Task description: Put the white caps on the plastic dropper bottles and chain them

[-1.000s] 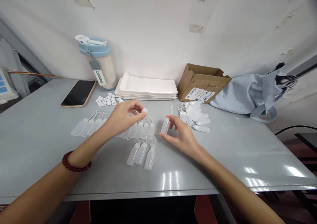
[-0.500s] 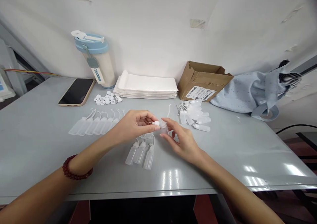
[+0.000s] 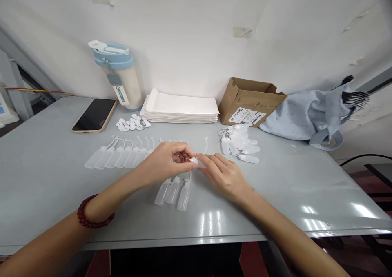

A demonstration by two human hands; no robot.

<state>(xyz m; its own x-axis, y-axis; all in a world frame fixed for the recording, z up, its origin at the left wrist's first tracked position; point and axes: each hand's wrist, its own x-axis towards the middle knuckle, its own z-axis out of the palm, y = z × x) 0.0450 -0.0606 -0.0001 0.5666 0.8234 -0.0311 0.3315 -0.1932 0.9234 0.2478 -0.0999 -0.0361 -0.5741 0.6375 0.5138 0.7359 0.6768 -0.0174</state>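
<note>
Over the middle of the table my left hand (image 3: 170, 158) pinches a small white dropper cap (image 3: 194, 160) between thumb and fingers. My right hand (image 3: 228, 175) meets it there, its fingers bent around a small translucent squeeze bottle that they now almost wholly hide. Just below the hands lie three translucent bottles (image 3: 183, 197) with thin tubes bent at their necks. Left of my left hand, a row of several more such bottles (image 3: 114, 158) lies with tubes pointing away. A single loose white tube (image 3: 206, 144) is behind my right hand.
Loose white caps (image 3: 133, 122) lie in a heap near a phone (image 3: 94, 114) and a blue-lidded tumbler (image 3: 125, 81). White envelopes (image 3: 183, 105) are stacked against the wall. Right of them stand an open cardboard box (image 3: 251, 101), a pile of bottles (image 3: 239, 140) and a blue cloth bag (image 3: 300, 114).
My right hand has turned palm-down and its fingers have closed in against the left fingertips. The bottle, seen between the hands before, is now mostly covered. The cap has dropped slightly.
</note>
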